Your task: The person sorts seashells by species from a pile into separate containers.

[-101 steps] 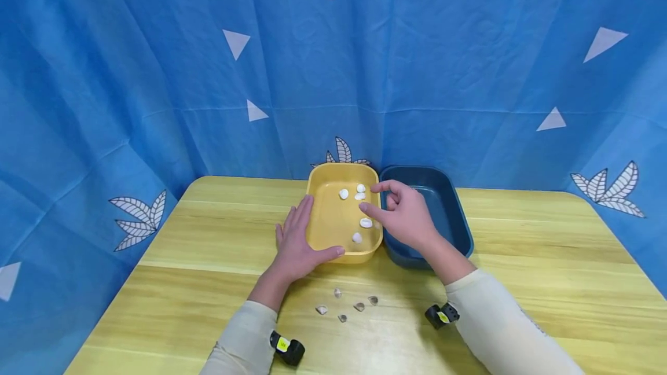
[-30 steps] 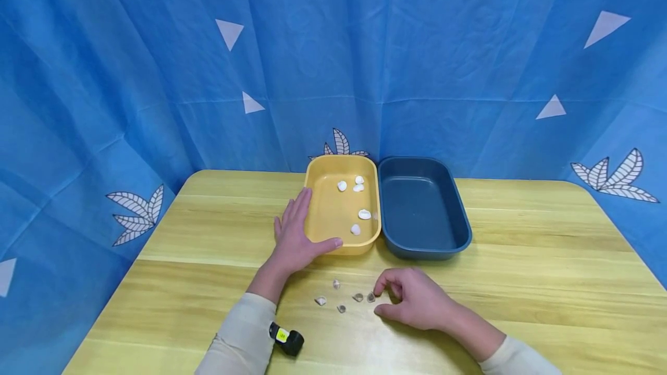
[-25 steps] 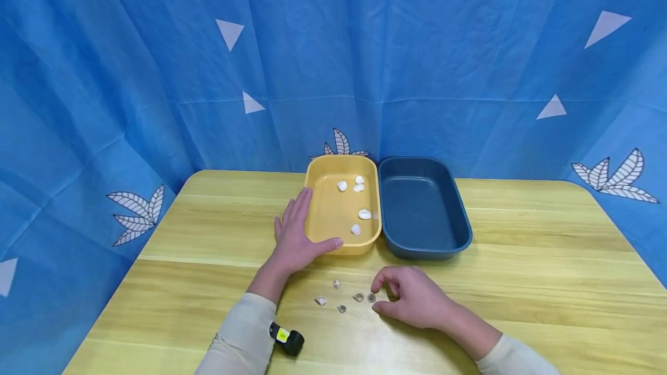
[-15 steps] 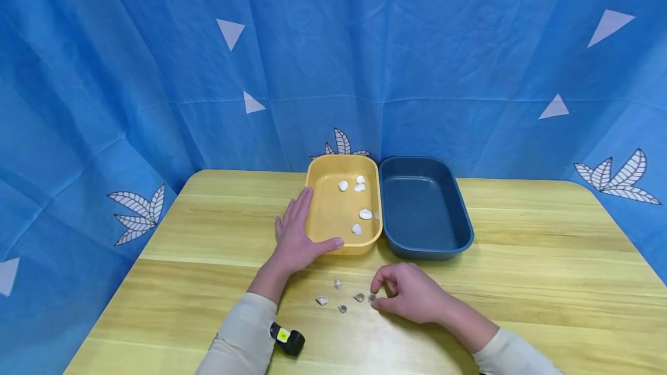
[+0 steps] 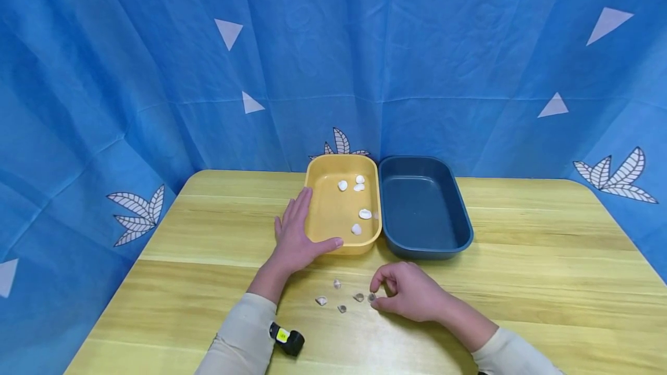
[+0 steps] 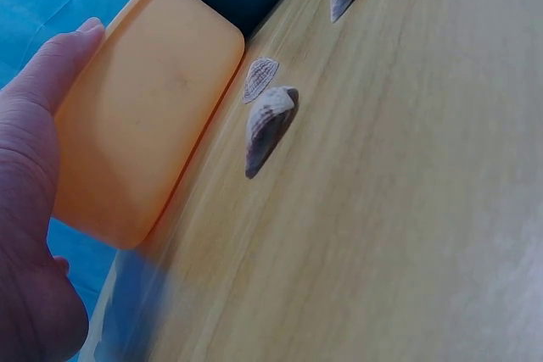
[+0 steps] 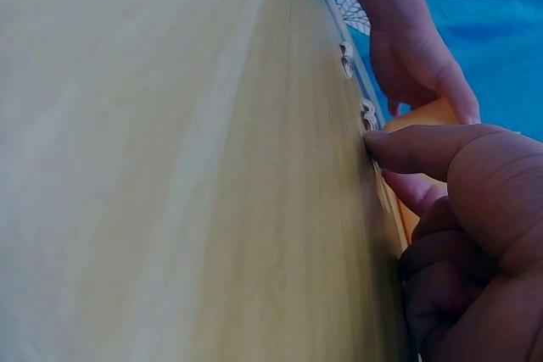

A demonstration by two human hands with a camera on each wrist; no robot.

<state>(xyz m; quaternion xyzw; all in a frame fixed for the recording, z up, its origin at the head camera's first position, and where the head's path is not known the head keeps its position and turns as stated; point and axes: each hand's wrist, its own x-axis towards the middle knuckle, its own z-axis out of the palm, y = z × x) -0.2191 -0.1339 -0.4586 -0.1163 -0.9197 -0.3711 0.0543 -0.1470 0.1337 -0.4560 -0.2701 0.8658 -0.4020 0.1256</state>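
My left hand (image 5: 295,246) rests against the left side of a yellow bin (image 5: 333,204), its fingers straight and its thumb over the near rim. Several white shells (image 5: 365,214) lie inside the bin. In front of it, my right hand (image 5: 414,294) pinches a small dark seashell (image 5: 372,297) at table level between thumb and forefinger; its other fingers are curled. Beside it sits another brownish seashell (image 5: 359,297). Further left lie a grey-white seashell (image 5: 321,301) and two more small ones. The left wrist view shows a ribbed seashell (image 6: 270,129) close up. The right fingertips partly hide the pinched shell.
A dark blue bin (image 5: 424,207) stands directly right of the yellow one, with nothing seen inside. Both stand near the back edge of the wooden table (image 5: 547,259), before a blue patterned curtain (image 5: 443,45). A black wrist camera (image 5: 288,340) sits on my left sleeve.
My right hand has come from above the yellow bin down to the table. Its thumb and forefinger have then closed on the rightmost dark seashell. My left hand has stayed at the bin.
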